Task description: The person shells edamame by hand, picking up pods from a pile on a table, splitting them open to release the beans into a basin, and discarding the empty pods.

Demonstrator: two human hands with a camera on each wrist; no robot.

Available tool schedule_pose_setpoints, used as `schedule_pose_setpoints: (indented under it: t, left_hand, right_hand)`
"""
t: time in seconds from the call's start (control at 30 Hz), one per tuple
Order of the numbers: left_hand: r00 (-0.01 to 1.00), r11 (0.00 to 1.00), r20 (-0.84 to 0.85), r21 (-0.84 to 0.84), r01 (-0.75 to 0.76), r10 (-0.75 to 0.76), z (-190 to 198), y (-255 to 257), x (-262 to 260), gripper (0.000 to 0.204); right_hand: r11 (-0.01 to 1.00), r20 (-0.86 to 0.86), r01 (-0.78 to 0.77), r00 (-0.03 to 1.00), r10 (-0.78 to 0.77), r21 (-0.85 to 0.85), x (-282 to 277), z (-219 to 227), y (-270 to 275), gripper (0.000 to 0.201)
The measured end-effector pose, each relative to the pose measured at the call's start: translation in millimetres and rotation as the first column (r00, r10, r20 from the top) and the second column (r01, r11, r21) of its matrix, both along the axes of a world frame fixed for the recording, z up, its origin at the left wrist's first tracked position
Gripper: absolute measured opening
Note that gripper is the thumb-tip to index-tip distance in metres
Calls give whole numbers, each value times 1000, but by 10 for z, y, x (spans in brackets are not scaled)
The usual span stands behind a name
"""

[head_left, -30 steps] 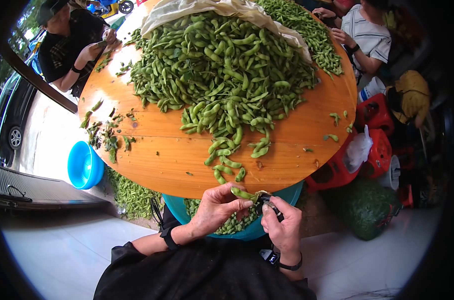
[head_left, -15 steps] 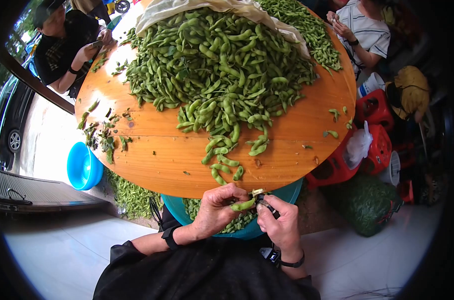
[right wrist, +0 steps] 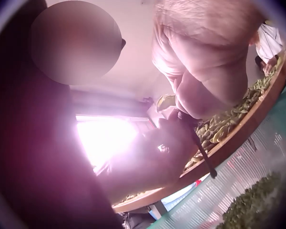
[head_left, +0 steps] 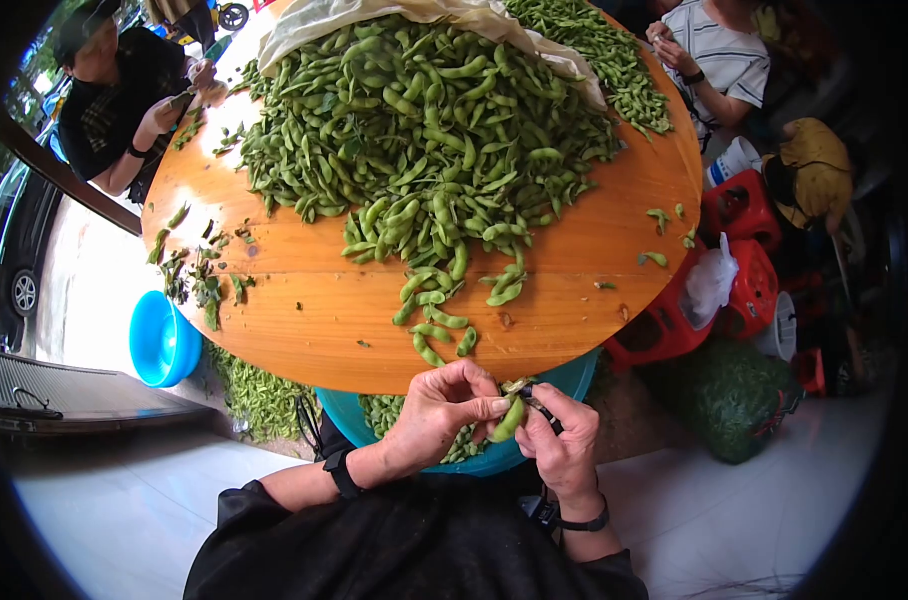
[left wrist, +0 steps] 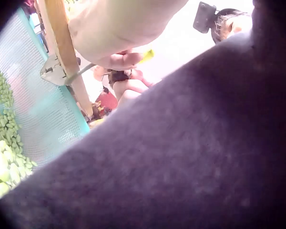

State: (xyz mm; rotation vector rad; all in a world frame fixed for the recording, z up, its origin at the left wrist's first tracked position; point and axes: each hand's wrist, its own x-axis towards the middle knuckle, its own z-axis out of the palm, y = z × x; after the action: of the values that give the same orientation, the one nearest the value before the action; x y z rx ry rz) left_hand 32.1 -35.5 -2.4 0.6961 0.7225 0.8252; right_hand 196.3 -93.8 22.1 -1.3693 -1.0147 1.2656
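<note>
A green pod (head_left: 509, 420) hangs from the pinch of my left hand (head_left: 429, 415), tilted downward just past the table's front edge. My right hand (head_left: 564, 445) grips a small dark tool (head_left: 540, 404) whose tip meets the upper end of the pod. The two hands nearly touch. A big heap of pods (head_left: 424, 130) covers the middle of the round wooden table (head_left: 294, 350). In the right wrist view a pod (right wrist: 166, 102) shows beside the right hand (right wrist: 205, 62), and a thin dark handle (right wrist: 205, 157) sticks out below.
Below the hands stands a teal basket (head_left: 574, 385) holding shelled beans (head_left: 384, 412). A blue basin (head_left: 164, 338) is on the left, above pods on the floor (head_left: 259, 395). Red stools (head_left: 749, 285) and a green net bag (head_left: 729, 400) are at right. Two people sit across the table.
The pod has swung from pointing left to hanging downward between my hands. My left hand's fingers have shifted on it. The whole head view has moved slightly.
</note>
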Motion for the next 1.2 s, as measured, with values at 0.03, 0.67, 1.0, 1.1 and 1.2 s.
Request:
schedule_pose_setpoints:
  t: [0.03, 0.67, 1.0, 1.1, 1.2]
  left_hand:
    - [992, 995, 118, -83, 46, -36, -16, 13, -20, 11]
    - [972, 983, -162, 42, 181, -172, 72, 35, -150, 13]
    - [979, 989, -180, 95, 115, -97, 41, -16, -46, 13]
    - [973, 992, -191, -35, 125, -129, 74, 0, -30, 17]
    - [983, 990, -117, -43, 138, -142, 23, 1, -39, 16]
  right_hand:
    - [1000, 1, 2, 1000, -2, 1, 16, -4, -4, 15]
    - [980, -59, -175, 984, 170, -93, 109, 92, -22, 17]
    - [990, -27, -136, 990, 135, -42, 109, 41, -38, 17]
    - [990, 76, -140, 987, 138, 12, 106, -26, -30, 17]
    - [988, 136, -118, 985, 104, 104, 97, -98, -23, 17]
